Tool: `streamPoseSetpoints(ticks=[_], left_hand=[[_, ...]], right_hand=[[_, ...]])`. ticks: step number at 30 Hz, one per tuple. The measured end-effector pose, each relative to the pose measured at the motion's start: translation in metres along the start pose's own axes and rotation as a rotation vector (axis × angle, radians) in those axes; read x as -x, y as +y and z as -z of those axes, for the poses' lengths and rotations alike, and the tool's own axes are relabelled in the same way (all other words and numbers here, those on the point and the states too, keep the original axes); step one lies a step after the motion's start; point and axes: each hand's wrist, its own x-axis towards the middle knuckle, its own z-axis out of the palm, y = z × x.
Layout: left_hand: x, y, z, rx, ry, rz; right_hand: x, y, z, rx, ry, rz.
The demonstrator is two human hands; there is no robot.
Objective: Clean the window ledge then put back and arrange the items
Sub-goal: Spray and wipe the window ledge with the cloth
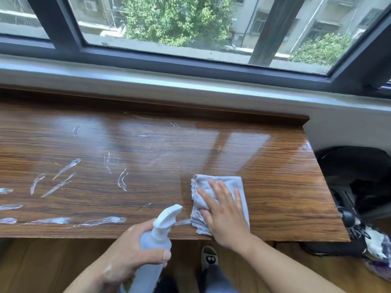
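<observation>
A glossy wooden window ledge [275, 176] runs across the view under a dark-framed window. White foamy streaks [63, 178] lie over its left and middle parts. My right hand [224, 212] presses flat on a grey-blue cloth [230, 182] near the ledge's front edge, fingers straight and spread. My left hand [129, 254] grips a translucent spray bottle [155, 244] with a white trigger head, held just in front of the ledge's edge, nozzle pointing up and right toward the cloth.
A dark bag [357, 187] and a tangle of items with a cable lie past the ledge's right end. Below the ledge are a wooden floor and my slipper [209, 256]. The window frame [148, 58] and a pale sill sit behind the ledge.
</observation>
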Motion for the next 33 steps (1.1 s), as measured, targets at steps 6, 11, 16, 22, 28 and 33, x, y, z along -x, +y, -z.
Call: streamPoseSetpoints(ticks=[6, 11, 16, 22, 28, 33], left_hand=[[0.007, 0.003, 0.006, 0.007, -0.03, -0.017], [0.003, -0.002, 0.006, 0.012, -0.009, -0.018], [0.001, -0.003, 0.01, -0.006, 0.006, -0.069], [-0.01, 0.017, 0.012, 0.039, -0.002, -0.128], [-0.034, 0.049, 0.019, 0.056, 0.1, -0.204], [-0.053, 0.075, 0.018, 0.232, 0.183, -0.178]], right_hand=[[-0.043, 0.001, 0.012, -0.059, -0.055, -0.065], [-0.156, 0.02, 0.046, -0.133, 0.008, -0.288], [-0.082, 0.008, 0.021, -0.073, 0.03, -0.173], [-0.005, 0.031, 0.018, -0.005, -0.038, -0.117], [-0.154, 0.069, 0.05, 0.009, 0.025, -0.253], [-0.238, 0.027, 0.054, -0.004, 0.003, -0.103]])
